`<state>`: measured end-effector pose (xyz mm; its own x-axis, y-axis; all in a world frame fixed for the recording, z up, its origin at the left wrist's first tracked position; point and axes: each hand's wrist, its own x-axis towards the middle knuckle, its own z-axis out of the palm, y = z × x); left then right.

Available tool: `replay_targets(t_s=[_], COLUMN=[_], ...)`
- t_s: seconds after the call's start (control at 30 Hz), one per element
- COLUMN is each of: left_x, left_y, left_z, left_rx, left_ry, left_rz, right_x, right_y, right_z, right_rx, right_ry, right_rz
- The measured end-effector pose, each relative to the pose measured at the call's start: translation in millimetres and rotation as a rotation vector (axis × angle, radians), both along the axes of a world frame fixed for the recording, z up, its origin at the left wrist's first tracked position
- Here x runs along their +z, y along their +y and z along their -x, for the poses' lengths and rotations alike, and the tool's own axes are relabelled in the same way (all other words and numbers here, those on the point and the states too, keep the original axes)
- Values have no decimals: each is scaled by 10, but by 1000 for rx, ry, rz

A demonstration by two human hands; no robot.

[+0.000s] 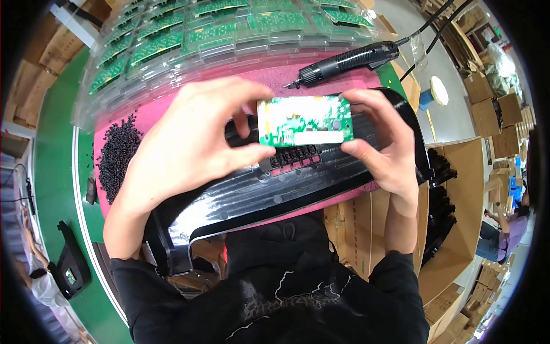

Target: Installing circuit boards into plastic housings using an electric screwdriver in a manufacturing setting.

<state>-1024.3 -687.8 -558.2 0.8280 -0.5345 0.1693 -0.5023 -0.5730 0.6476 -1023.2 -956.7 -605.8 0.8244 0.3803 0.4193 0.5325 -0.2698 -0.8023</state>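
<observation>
Between my two hands is a green circuit board (306, 121) with a white strip along its near edge. My left hand (192, 135) pinches its left end between thumb and fingers. The right end is gripped the same way by my right hand (385, 135). Below the board lies a long, glossy black plastic panel (246, 200) on a pink mat. A rectangular opening with a row of small black ribs (297, 160) shows in the panel just under the board's near edge. Whether the board touches the panel I cannot tell.
A black electric screwdriver (349, 63) lies beyond my right hand, its cable running off to the upper right. Clear trays of green boards (212, 34) are stacked at the back. Small black screws (118, 152) are heaped at left. A cardboard box (458, 200) of black parts stands at right.
</observation>
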Motion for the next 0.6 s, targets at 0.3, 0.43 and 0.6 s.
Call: replay_targets(t_s=[0.3, 0.43, 0.6], left_x=[-195, -241, -291], left_y=[-73, -65, -51], left_z=[115, 73, 63], left_rx=[-119, -96, -97], left_ry=[107, 105, 90], left_rz=[-480, -504, -484], right_x=[-197, -222, -228], right_y=[3, 35, 69], right_z=[-28, -43, -51], right_rx=[206, 157, 141], right_ry=[60, 81, 76], right_rz=[331, 336, 357])
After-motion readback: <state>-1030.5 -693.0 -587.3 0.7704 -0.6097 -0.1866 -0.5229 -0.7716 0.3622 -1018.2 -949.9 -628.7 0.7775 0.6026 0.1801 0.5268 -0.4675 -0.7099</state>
